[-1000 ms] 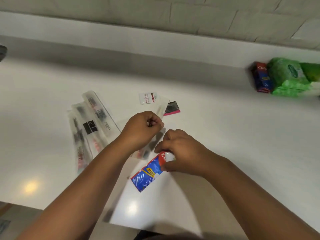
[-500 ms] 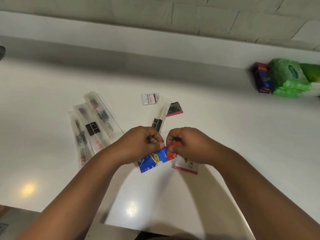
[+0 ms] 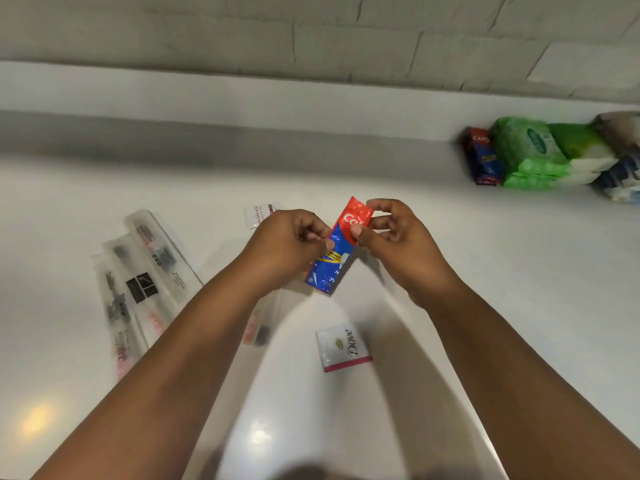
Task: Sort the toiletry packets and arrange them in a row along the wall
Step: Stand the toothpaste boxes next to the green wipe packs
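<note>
Lifted clear of the table (image 3: 485, 306) since the earlier frame, the red-and-blue toothpaste packet (image 3: 337, 251) is now held upright between both hands. Its lower edge is pinched by the left hand (image 3: 287, 245), its red top by the right hand (image 3: 394, 237), fingers curled on it. A white Dove sachet (image 3: 343, 346) is now uncovered beneath. Sorted packs (image 3: 530, 154) are lined against the wall (image 3: 311, 29); this packet is judged next to join them.

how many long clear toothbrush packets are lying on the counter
4 that show: three fanned side by side at the left, and a blurred one lying partly under the left forearm. The arms may hide more.
</note>
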### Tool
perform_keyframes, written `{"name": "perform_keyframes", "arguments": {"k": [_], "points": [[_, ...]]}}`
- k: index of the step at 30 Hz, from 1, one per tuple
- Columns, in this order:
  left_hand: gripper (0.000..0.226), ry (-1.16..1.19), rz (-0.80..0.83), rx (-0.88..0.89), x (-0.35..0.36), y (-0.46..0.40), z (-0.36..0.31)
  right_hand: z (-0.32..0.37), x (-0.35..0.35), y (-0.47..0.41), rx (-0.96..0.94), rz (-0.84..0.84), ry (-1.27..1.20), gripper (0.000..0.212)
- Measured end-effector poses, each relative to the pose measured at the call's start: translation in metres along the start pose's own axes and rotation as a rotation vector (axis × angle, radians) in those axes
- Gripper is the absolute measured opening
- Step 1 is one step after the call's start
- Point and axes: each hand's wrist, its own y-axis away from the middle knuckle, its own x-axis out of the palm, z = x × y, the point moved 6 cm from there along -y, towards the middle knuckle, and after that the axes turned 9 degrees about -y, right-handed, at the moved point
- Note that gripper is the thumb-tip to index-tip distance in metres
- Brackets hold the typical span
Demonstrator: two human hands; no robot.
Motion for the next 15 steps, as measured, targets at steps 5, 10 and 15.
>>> {"name": "perform_keyframes", "arguments": {"k": [5, 10, 15], "points": [[0.003, 0.291, -0.01, 0.02, 0.029, -0.016, -0.036, -0.016, -0.03, 0.012, 0.114, 0.05, -0.106, 0.016], [0.007, 0.411, 0.008, 0.015, 0.066, -0.033, -0.064, -0.022, -0.067, 0.02, 0.117, 0.009, -0.159, 0.014], [0.006, 0.458, 0.07, -0.023, 0.11, -0.051, -0.089, -0.026, -0.116, 0.014, 0.084, -0.1, -0.186, 0.013]]}}
